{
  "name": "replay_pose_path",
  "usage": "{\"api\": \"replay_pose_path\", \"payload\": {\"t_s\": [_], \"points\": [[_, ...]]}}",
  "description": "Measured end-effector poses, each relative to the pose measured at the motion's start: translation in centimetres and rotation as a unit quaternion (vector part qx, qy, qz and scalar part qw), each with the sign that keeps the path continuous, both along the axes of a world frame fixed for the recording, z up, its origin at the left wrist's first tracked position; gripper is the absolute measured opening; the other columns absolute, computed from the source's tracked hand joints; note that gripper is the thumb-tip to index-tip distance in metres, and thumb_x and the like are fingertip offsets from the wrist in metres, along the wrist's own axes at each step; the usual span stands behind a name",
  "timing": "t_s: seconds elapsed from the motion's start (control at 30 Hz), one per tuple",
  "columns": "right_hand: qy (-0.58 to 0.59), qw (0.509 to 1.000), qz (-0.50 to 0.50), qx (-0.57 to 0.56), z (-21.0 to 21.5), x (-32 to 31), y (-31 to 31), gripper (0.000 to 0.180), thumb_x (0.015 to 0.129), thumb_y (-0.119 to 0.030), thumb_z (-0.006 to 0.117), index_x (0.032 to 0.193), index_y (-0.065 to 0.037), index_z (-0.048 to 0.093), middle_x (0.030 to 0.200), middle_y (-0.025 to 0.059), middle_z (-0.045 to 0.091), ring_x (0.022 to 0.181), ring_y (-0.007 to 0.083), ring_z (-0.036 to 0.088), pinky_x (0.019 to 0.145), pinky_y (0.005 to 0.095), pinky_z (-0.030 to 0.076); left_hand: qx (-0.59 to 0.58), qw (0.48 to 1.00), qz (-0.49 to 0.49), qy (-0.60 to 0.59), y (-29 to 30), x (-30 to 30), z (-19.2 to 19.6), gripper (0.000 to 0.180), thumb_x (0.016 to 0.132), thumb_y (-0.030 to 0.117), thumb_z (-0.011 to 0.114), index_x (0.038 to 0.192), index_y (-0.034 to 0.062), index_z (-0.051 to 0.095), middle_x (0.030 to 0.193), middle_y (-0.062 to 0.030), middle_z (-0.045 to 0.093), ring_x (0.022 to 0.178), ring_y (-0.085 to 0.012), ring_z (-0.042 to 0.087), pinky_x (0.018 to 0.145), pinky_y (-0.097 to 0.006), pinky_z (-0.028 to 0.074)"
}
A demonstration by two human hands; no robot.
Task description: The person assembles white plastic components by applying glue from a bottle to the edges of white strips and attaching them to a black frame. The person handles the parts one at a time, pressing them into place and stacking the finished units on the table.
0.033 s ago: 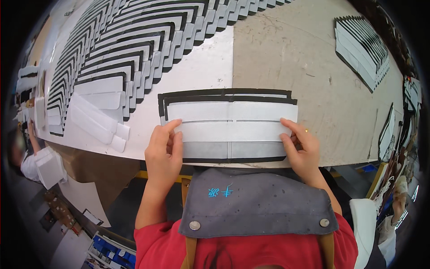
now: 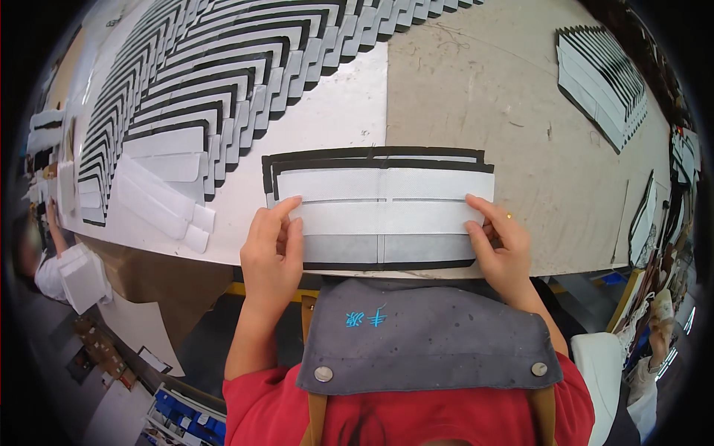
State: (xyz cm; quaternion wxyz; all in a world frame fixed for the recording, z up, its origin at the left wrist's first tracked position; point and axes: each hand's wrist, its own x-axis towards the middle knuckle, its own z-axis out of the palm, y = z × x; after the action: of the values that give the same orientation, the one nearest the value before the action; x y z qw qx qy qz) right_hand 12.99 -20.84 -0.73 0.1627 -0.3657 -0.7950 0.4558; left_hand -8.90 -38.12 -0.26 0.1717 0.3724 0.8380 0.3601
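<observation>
A white strip point(image 2: 383, 218) lies across a grey panel point(image 2: 342, 249) with black edges at the near edge of the table. My left hand point(image 2: 271, 245) pinches the strip's left end between thumb and forefinger. Its right end is between the thumb and fingers of my right hand point(image 2: 502, 241), which wears a ring. Just beyond it a second white strip point(image 2: 327, 183) lies parallel, a thin gap between them. Under these, another black-edged panel point(image 2: 428, 152) sticks out at the far side and left.
Overlapping rows of black-edged panels point(image 2: 216, 82) cover the far left of the table point(image 2: 468, 97). Loose white strips point(image 2: 160, 197) lie at the left. A fanned stack of panels point(image 2: 599, 82) sits at the far right. Another person's arm point(image 2: 56, 227) reaches in at the left edge.
My hands and the strip stay in place. A white chair back at the lower right has shifted slightly left and down.
</observation>
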Motion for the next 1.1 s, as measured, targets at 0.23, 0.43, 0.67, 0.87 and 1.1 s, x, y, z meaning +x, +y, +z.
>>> {"api": "replay_pose_path", "payload": {"t_s": [0.23, 0.43, 0.67, 0.87, 1.1], "points": [[-0.025, 1.0, 0.018, -0.006, 0.29, -0.28, 0.29, 0.03, 0.079, 0.0, 0.06, 0.108, -0.005, 0.06, 0.07, 0.0042, 0.05, 0.056, 0.009, 0.044, 0.05, 0.0211, 0.037, -0.021, 1.0, -0.014, 0.013, 0.25, -0.38, 0.17, 0.027, 0.08, -0.004, 0.055, 0.105, 0.0052, 0.06, 0.07, -0.0012, 0.043, 0.054, -0.006, 0.04, 0.047, -0.019, 0.034], [-0.048, 0.999, 0.022, -0.003, 0.53, -0.4, 0.23, 0.029, 0.079, 0.0, 0.06, 0.107, -0.005, 0.06, 0.07, 0.0036, 0.048, 0.056, 0.0095, 0.043, 0.051, 0.0209, 0.037, -0.027, 0.999, -0.016, 0.006, 0.17, -0.51, 0.34, 0.028, 0.08, -0.003, 0.055, 0.106, 0.0057, 0.06, 0.07, -0.0016, 0.044, 0.054, -0.0067, 0.04, 0.047, -0.02, 0.035], [-0.046, 0.999, 0.02, 0.001, 0.53, -0.56, 0.1, 0.03, 0.078, 0.0, 0.061, 0.107, -0.005, 0.06, 0.068, 0.0029, 0.047, 0.055, 0.0094, 0.041, 0.05, 0.0213, 0.036, -0.049, 0.999, -0.017, 0.003, 0.22, -0.71, 0.58, 0.028, 0.08, 0.0, 0.055, 0.107, 0.006, 0.059, 0.07, -0.0054, 0.047, 0.051, -0.0132, 0.046, 0.049, -0.026, 0.04], [-0.044, 0.998, 0.027, 0.023, 0.58, -0.54, 0.14, 0.029, 0.079, 0.0, 0.061, 0.107, -0.005, 0.06, 0.068, 0.0029, 0.047, 0.053, 0.0092, 0.042, 0.049, 0.0215, 0.036, -0.054, 0.998, -0.02, 0.011, 0.49, -0.74, 0.62, 0.028, 0.081, -0.001, 0.055, 0.108, 0.0062, 0.06, 0.069, -0.0019, 0.043, 0.052, -0.0081, 0.04, 0.048, -0.021, 0.036], [-0.037, 0.999, 0.013, 0.013, 0.83, -0.34, 0.25, 0.029, 0.082, -0.003, 0.057, 0.111, -0.005, 0.057, 0.072, 0.0049, 0.051, 0.055, 0.012, 0.046, 0.051, 0.0243, 0.039, -0.09, 0.994, -0.035, 0.05, 0.5, -0.7, 0.63, 0.028, 0.081, 0.0, 0.054, 0.109, 0.0057, 0.058, 0.073, -0.0072, 0.047, 0.053, -0.0152, 0.047, 0.05, -0.027, 0.041]]}}
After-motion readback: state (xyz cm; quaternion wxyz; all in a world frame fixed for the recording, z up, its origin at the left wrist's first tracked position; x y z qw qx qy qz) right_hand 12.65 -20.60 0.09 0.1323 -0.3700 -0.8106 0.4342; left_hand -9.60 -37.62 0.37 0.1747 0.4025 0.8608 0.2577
